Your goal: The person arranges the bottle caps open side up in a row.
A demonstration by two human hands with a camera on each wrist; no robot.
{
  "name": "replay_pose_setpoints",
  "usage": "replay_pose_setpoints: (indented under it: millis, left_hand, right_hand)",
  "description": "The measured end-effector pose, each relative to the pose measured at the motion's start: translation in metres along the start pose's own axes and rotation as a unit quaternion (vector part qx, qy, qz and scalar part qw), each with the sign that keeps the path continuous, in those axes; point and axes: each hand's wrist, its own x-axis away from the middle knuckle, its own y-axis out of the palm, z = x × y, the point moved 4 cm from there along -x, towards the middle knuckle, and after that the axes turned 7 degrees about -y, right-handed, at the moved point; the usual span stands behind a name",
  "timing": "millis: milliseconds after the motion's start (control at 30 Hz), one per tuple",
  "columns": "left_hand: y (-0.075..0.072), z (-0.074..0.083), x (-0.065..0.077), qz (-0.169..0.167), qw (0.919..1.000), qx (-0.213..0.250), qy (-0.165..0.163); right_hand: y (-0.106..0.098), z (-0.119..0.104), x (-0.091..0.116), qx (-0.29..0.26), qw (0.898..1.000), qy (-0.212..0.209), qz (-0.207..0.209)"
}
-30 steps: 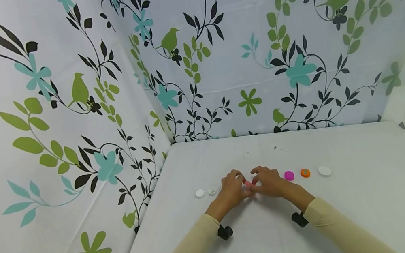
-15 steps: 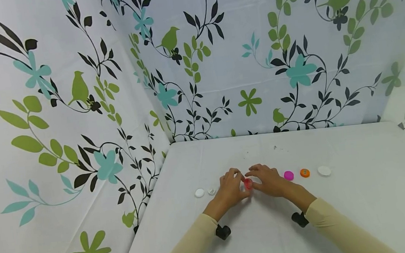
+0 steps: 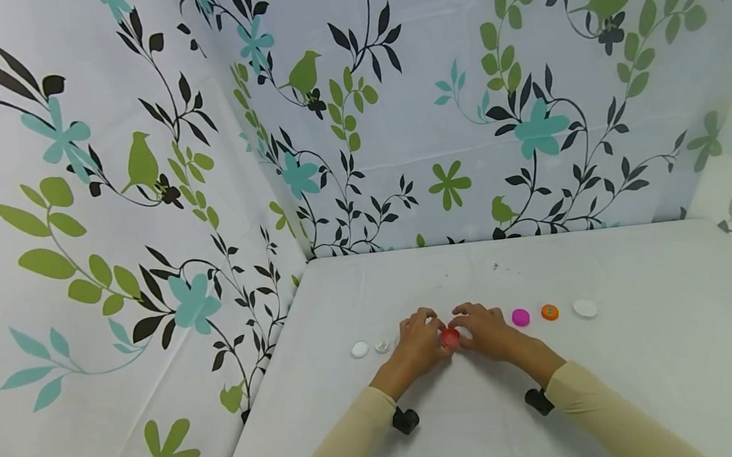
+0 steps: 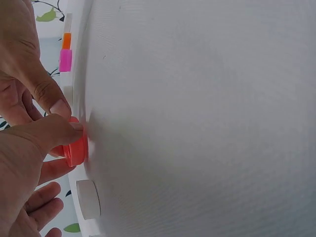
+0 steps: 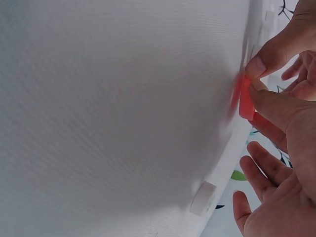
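A red bottle cap [image 3: 449, 337] is between my two hands at the middle of the row, round face up. My left hand [image 3: 419, 341] pinches its left side; in the left wrist view the thumb lies over the cap's ribbed rim [image 4: 75, 150], with a finger beneath. From the right, my right hand [image 3: 485, 332] pinches the same cap [image 5: 247, 98] between thumb and fingers. The other fingers of both hands are spread loosely. Whether the cap touches the table cannot be told. One white cap [image 4: 88, 199] stands close to the left hand, and another white cap [image 5: 203, 198] near the right.
Left of the hands lie a white cap [image 3: 360, 349] and a clear or silvery cap [image 3: 382, 347]. To the right are a magenta cap [image 3: 521, 317], an orange cap [image 3: 549, 312] and a larger white cap [image 3: 585, 309]. Patterned cloth [image 3: 358, 148] hangs behind the white table [image 3: 490, 422].
The red cap has turned between my fingers from an edge-on tilt to showing its round face, and sits slightly lower. Both hands stay nearly in place; the other caps have not moved.
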Motion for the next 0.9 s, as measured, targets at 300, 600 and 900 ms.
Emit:
replay_pose_setpoints:
  millis: [300, 600, 900]
  left_hand:
    - [0.0, 0.002, 0.0, -0.007, 0.9997, -0.022, 0.003]
    - [-0.001, 0.011, -0.009, -0.024, 0.9997, -0.01, 0.004]
    - [0.003, 0.039, -0.038, -0.04, 0.9989, -0.016, 0.017]
  right_hand:
    - [0.003, 0.004, 0.001, 0.011, 1.0, -0.002, 0.003]
    - [-0.026, 0.03, 0.012, 0.039, 0.999, 0.015, 0.029]
    - [-0.042, 0.059, 0.022, 0.059, 0.997, 0.053, 0.006]
